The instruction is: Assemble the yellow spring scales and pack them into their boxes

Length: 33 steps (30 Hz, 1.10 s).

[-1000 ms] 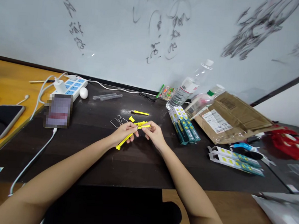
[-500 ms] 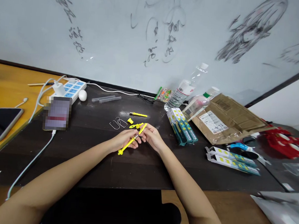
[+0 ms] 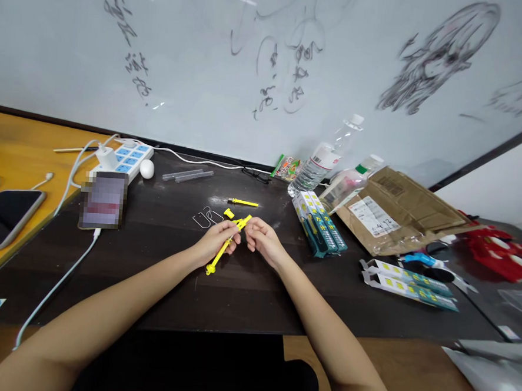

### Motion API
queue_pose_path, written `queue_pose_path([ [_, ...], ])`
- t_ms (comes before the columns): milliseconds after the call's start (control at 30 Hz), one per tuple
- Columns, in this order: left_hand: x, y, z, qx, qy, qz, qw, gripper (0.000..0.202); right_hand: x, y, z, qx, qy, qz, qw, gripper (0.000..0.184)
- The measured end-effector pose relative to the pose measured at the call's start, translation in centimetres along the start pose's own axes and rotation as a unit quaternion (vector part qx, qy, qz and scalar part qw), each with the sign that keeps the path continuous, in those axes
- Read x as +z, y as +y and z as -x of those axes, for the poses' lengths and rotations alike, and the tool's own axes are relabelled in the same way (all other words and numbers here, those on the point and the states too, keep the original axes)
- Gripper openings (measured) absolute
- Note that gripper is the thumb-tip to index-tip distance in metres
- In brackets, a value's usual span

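Observation:
At the middle of the dark table (image 3: 246,289) my left hand (image 3: 216,240) is closed round a long yellow plastic tool (image 3: 222,251) that slants from lower left to upper right. My right hand (image 3: 262,241) sits just to its right with fingers curled in a pinch near the tool's upper tip; what it pinches, if anything, is too small to see. Just beyond the hands lie small yellow parts (image 3: 230,213), a yellow-handled screwdriver (image 3: 243,202) and bent wire clips (image 3: 206,217).
Teal and yellow boxes (image 3: 321,224) lie to the right, with more of these packs (image 3: 408,280), a brown parcel (image 3: 397,210) and plastic bottles (image 3: 322,161). At the left are a power strip (image 3: 128,155), cables, a blurred card (image 3: 104,199) and a phone (image 3: 3,218). A whiteboard stands behind.
The yellow tool has swung to a steeper slant in my left hand. My right hand has drawn slightly away from its tip. The view has shifted a little.

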State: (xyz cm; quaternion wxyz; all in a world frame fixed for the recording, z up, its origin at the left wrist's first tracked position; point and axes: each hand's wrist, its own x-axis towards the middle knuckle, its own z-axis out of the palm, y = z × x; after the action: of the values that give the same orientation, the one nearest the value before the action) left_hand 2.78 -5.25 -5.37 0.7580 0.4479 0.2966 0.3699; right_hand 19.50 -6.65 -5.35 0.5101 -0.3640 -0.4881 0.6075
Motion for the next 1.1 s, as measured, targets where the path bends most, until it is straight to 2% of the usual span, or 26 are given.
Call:
queue_pose_path([
  [100,-0.5,0.1,-0.3,0.053,0.048,0.013,0.997,0.027,-0.3,0.3,-0.2,-0.013,0.016,0.012,1.0,0.029],
  [200,-0.7,0.3,-0.4,0.051,0.089,0.024,0.994,0.023,-0.8,0.9,-0.4,-0.034,0.044,0.048,0.997,0.025],
  [300,-0.9,0.3,-0.6,0.039,0.141,0.043,0.988,0.016,-0.9,0.8,-0.9,-0.098,0.095,0.162,0.977,0.019],
  [400,-1.1,0.1,-0.8,0.05,0.21,0.069,0.974,0.011,-0.3,-0.3,-2.2,-0.184,0.108,0.334,0.918,0.016],
  [533,-1.3,-0.1,-1.0,0.096,0.242,0.106,0.96,0.008,1.1,-2.4,-6.6,-0.245,0.037,0.507,0.825,0.025],
  [633,-1.3,-0.3,-1.1,0.125,0.259,0.123,0.95,0.009,2.5,-2.3,-11.1,-0.237,-0.017,0.615,0.752,0.034],
  [767,-1.2,-0.5,-0.9,0.145,0.273,0.119,0.944,0.008,4.7,-0.4,-17.0,-0.214,-0.086,0.709,0.666,0.054],
  [833,-1.3,-0.4,-0.7,0.162,0.281,0.118,0.938,0.009,5.9,0.6,-19.4,-0.199,-0.104,0.731,0.645,0.062],
  [933,-1.5,-0.2,-0.6,0.174,0.283,0.118,0.936,0.011,7.2,1.5,-21.9,-0.142,-0.127,0.749,0.635,0.067],
  [1000,-1.6,-0.2,-0.6,0.17,0.276,0.123,0.938,0.013,7.6,1.8,-22.7,-0.111,-0.135,0.756,0.631,0.064],
  [1100,-1.7,-0.2,-0.8,0.164,0.261,0.122,0.943,0.017,7.4,2.0,-22.4,-0.119,-0.133,0.764,0.62,0.061],
])
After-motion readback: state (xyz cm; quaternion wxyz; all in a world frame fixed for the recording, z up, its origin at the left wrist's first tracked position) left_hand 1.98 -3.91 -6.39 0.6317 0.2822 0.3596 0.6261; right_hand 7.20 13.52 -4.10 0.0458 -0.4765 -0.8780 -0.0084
